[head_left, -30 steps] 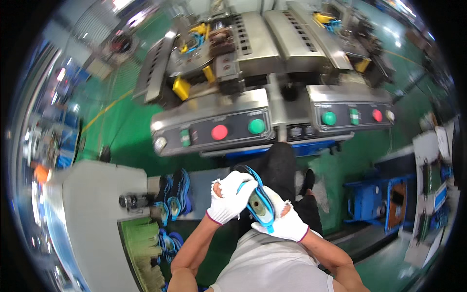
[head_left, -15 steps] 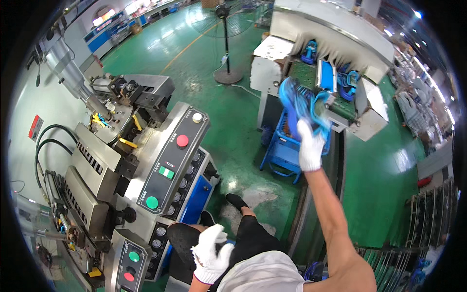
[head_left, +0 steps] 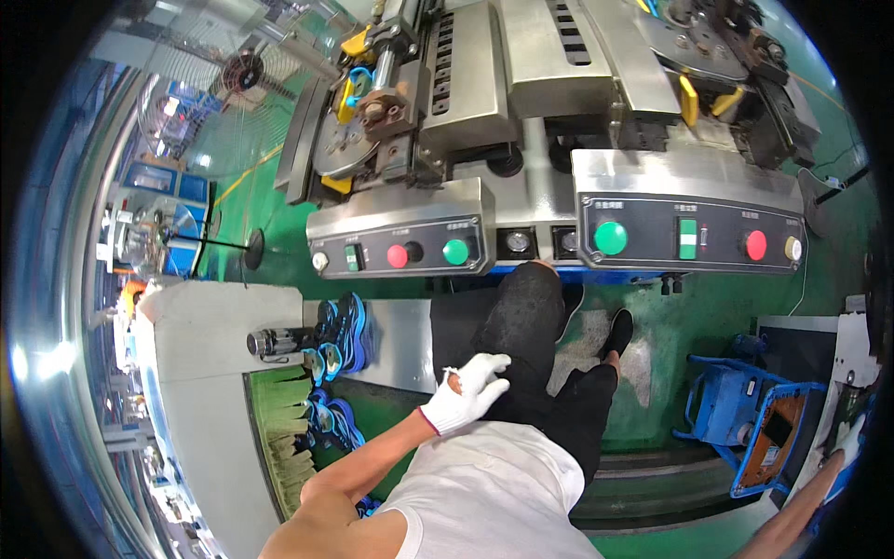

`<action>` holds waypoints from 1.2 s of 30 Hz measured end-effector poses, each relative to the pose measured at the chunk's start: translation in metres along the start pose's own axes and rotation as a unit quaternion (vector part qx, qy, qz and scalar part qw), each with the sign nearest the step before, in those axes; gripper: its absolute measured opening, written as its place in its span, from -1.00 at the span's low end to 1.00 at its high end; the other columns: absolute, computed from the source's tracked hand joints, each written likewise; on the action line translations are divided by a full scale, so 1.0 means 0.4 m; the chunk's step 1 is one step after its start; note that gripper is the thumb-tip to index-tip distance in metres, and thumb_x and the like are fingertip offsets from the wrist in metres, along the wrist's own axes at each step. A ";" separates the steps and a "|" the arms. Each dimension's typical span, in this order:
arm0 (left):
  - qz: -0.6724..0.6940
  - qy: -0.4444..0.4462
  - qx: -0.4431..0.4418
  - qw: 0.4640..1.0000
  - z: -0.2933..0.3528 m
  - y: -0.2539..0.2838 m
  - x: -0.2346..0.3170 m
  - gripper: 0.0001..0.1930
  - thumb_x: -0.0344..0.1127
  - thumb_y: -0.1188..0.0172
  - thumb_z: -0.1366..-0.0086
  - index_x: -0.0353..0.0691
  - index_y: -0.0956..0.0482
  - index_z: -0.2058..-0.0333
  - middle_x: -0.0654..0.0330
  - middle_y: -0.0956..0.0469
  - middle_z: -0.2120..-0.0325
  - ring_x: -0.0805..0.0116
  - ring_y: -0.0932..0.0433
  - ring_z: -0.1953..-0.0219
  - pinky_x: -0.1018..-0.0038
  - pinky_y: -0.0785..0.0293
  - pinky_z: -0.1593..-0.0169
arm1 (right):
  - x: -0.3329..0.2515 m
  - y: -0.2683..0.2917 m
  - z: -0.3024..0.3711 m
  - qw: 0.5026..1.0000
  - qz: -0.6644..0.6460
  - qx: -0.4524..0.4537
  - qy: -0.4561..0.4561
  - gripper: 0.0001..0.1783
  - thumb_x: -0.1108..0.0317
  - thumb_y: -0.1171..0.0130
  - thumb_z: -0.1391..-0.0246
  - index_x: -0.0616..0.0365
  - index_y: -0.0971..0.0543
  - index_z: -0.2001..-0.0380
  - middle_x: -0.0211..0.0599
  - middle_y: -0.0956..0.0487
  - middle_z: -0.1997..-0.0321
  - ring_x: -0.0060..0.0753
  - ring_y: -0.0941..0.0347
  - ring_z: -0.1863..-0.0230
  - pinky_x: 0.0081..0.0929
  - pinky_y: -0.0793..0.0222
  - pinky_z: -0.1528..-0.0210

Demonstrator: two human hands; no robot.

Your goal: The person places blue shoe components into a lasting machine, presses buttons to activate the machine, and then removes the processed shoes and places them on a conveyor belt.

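Resting empty on dark trousers (head_left: 531, 326), left hand (head_left: 466, 391) seen loosely open; right hand (head_left: 846, 445) stretched to far edge, grip not discernible; blue shoes (head_left: 340, 335) left waiting beside

Grey side table (head_left: 219, 335), blue shoes (head_left: 343, 328) on it

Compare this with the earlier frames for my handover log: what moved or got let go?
The right hand, which carried a blue shoe out to the right, now reaches far right, its grip unclear. The left hand left the shoe and rests empty by the thigh. The blue shoes at left stayed.
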State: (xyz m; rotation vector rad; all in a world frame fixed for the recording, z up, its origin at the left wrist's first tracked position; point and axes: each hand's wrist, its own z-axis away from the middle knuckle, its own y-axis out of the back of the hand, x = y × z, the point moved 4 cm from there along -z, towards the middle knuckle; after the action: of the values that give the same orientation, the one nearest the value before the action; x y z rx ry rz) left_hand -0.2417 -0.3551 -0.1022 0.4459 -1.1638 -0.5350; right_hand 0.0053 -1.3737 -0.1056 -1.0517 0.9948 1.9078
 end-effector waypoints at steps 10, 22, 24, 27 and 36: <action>0.052 -0.008 0.191 0.980 0.066 0.093 -0.228 -0.74 -0.37 -0.24 -0.42 -0.28 -0.60 -0.04 0.02 -0.62 0.13 0.11 -0.67 0.09 0.31 -0.59 0.00 | 0.634 -0.573 1.841 0.702 0.285 -0.549 0.353 -0.39 0.38 -0.27 -0.26 0.22 -0.44 -0.35 0.00 -0.63 -0.16 -0.25 -0.64 -0.06 -0.34 -0.55 -0.14; 0.087 0.262 0.499 0.822 0.719 0.133 -0.652 -0.81 -0.33 -0.21 -0.45 -0.30 -0.64 0.07 -0.05 -0.65 0.11 -0.04 -0.64 0.04 0.20 -0.56 -0.06 | 0.587 -0.945 2.344 0.381 0.170 -0.476 0.774 -0.25 0.27 -0.37 -0.23 0.33 -0.35 -0.40 0.21 -0.31 -0.49 0.26 -0.21 -0.51 0.00 -0.10 -0.55; -0.065 0.383 0.528 0.755 0.936 0.103 -0.673 -0.81 -0.33 -0.22 -0.42 -0.26 -0.63 0.07 -0.02 -0.64 0.12 -0.10 -0.59 0.02 0.16 -0.50 -0.11 | 0.652 -0.989 2.271 0.342 0.267 -0.454 0.778 -0.12 0.24 -0.41 -0.19 0.31 -0.25 -0.47 0.21 -0.22 -0.55 0.26 -0.10 -0.57 0.01 -0.07 -0.57; -0.086 0.607 0.593 0.522 1.381 -0.105 -0.714 -0.62 -0.19 -0.30 -0.37 -0.32 -0.62 -0.03 -0.15 -0.59 0.02 -0.19 -0.52 -0.09 0.06 -0.44 -0.18 | 0.693 -1.013 2.250 0.313 0.238 -0.453 0.800 -0.07 0.22 -0.43 -0.17 0.33 -0.23 -0.47 0.21 -0.18 -0.57 0.27 -0.05 -0.59 0.02 -0.04 -0.58; 0.067 0.828 0.434 0.348 1.461 -0.623 -0.549 -0.33 0.26 -0.09 -0.40 -0.16 -0.52 -0.24 -0.16 -0.47 -0.20 -0.21 -0.52 -0.16 0.03 -0.48 -0.19 | 0.710 -1.021 2.318 0.259 0.248 -0.457 0.814 -0.08 0.09 -0.33 -0.27 0.21 -0.17 -0.53 0.12 -0.14 -0.61 0.22 0.00 -0.62 0.01 0.04 -0.61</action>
State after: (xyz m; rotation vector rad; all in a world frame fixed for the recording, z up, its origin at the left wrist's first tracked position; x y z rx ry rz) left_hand -0.8976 -0.4513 -0.2146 1.3177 0.7671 0.8443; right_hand -0.0590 -0.3237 -0.1309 -4.2642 0.8708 0.6935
